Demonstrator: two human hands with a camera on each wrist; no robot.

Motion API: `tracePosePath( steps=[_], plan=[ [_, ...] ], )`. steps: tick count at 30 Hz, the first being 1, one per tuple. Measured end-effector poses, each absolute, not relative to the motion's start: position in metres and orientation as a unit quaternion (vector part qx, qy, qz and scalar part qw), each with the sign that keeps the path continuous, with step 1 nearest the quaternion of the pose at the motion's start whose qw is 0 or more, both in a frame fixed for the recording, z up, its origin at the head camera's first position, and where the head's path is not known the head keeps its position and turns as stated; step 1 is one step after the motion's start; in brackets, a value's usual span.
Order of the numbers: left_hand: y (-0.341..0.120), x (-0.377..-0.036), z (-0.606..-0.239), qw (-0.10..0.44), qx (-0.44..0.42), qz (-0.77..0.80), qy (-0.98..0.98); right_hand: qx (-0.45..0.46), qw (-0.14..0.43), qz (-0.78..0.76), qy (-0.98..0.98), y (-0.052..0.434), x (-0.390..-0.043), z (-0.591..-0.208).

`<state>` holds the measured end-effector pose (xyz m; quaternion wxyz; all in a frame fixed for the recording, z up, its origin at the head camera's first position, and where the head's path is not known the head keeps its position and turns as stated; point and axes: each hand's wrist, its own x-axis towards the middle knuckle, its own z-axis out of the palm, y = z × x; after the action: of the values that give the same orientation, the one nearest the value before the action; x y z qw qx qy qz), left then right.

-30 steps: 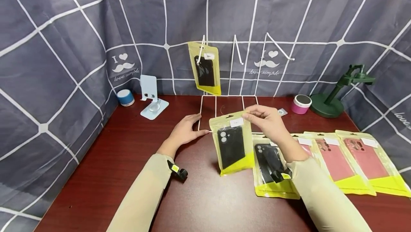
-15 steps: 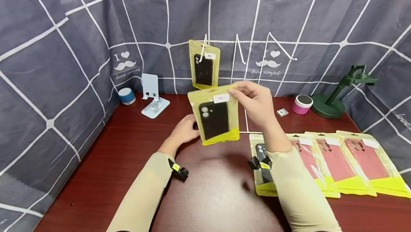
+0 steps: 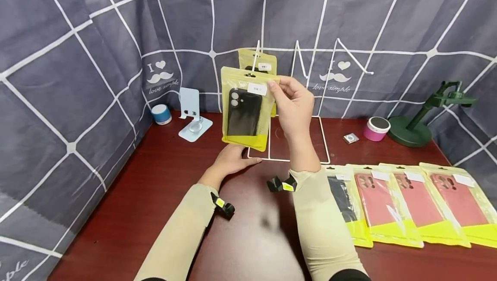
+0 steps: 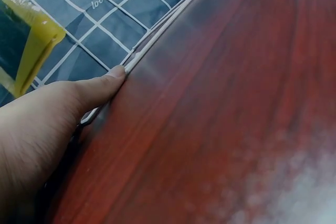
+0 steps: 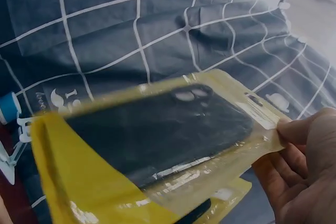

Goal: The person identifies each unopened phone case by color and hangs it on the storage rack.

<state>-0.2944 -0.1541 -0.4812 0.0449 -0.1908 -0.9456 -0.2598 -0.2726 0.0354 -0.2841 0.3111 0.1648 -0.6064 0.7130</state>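
My right hand (image 3: 293,104) pinches the top right corner of a yellow bag with a black phone case (image 3: 244,109) (image 5: 157,140), holding it up in front of the white wire display rack (image 3: 295,99). Another yellow bag with a black case (image 3: 261,63) hangs on the rack's left hook, mostly hidden behind the held one. My left hand (image 3: 232,160) rests flat on the red-brown table, its fingers (image 4: 100,85) touching the rack's wire base (image 4: 157,35).
Several yellow bags with black and pink cases (image 3: 404,203) lie in a row on the right of the table (image 3: 155,203). At the back stand a blue speaker (image 3: 161,114), a light-blue phone stand (image 3: 192,115), a pink round speaker (image 3: 375,128) and a green lamp base (image 3: 411,132).
My right hand lifted the bagged black case off the table and carried it up and left, toward the rack's left hook. The left hand stayed at the rack's base.
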Motion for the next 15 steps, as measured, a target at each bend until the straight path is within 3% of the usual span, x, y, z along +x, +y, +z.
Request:
tracePosePath(
  steps=[5, 15],
  plan=[
    [-0.1524, -0.2957, -0.4808, 0.019, -0.179, -0.217, -0.959, 0.136, 0.313, 0.717, -0.607, 0.0401, -0.2782, -0.2894],
    [-0.153, -0.2963, -0.4804, 0.047, -0.196, -0.291, -0.935, 0.144, 0.301, 0.73, -0.596, 0.0414, -0.2828, -0.2923]
  ],
)
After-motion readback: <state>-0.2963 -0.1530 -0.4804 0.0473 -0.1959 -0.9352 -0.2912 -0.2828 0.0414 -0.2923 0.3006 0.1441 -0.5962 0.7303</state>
